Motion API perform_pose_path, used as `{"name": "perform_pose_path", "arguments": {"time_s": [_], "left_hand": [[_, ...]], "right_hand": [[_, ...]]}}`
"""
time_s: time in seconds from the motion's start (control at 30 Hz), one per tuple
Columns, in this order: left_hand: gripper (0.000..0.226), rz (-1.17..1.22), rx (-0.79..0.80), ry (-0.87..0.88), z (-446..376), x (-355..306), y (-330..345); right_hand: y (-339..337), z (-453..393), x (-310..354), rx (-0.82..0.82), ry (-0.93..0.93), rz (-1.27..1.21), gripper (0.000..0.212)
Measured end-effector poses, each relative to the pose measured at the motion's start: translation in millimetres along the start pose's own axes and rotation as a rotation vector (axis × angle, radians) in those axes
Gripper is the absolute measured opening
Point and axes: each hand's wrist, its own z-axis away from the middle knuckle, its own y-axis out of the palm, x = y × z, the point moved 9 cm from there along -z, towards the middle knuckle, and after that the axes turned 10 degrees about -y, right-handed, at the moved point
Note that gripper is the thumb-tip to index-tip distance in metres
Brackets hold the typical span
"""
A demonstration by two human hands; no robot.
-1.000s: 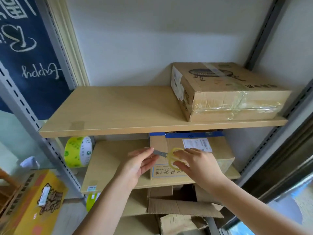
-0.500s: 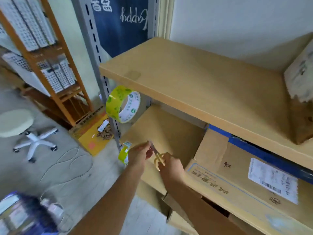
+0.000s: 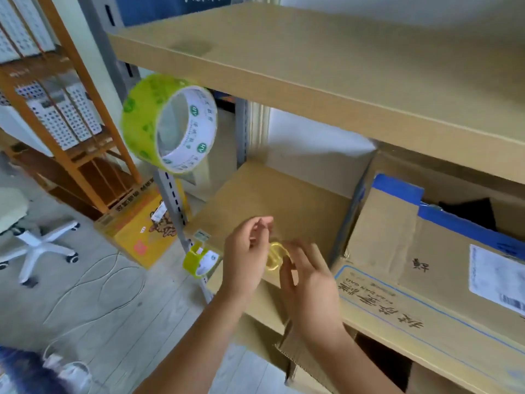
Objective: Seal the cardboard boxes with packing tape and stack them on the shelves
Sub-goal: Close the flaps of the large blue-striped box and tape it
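Note:
Small scissors with a yellow handle (image 3: 275,255) lie low over the middle shelf board (image 3: 270,194), between my hands. My right hand (image 3: 308,282) has its fingers spread, the thumb beside the handle. My left hand (image 3: 246,251) is curled just left of the handle, and the blades are hidden behind its fingers. A large roll of green packing tape (image 3: 170,123) hangs on the shelf post. A smaller roll (image 3: 199,260) hangs lower. An open cardboard box with blue tape (image 3: 412,280) stands on the middle shelf at the right.
The upper shelf board (image 3: 312,66) juts out overhead. Flattened cardboard (image 3: 298,362) sits under the middle shelf. On the floor at the left are a yellow box (image 3: 142,234), a white swivel chair (image 3: 31,240), loose cables and a wooden rack (image 3: 71,118).
My view has swung left and closer to the shelf's left end. Both hands moved the scissors from the box to the bare shelf board, and my right hand's fingers have spread off the handle.

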Motion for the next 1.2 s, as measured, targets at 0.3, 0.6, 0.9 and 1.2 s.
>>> {"name": "perform_pose_path", "arguments": {"time_s": [0.3,0.6,0.9,1.2], "left_hand": [[0.041,0.018,0.146,0.485,45.5,-107.4,118.0],[0.047,-0.118,0.486,0.249,45.2,-68.9,153.6],[0.053,-0.181,0.428,0.237,106.0,-58.5,116.5],[0.047,-0.148,0.246,0.298,170.1,-50.6,56.9]], "right_hand": [[-205.0,55.2,-71.5,-0.403,-0.224,0.512,0.03],[-220.5,68.7,-201.7,0.318,0.427,0.428,0.086],[-220.2,99.2,-172.7,0.348,0.34,0.294,0.088],[-218.2,129.8,-117.8,0.263,0.223,0.323,0.069]]}}
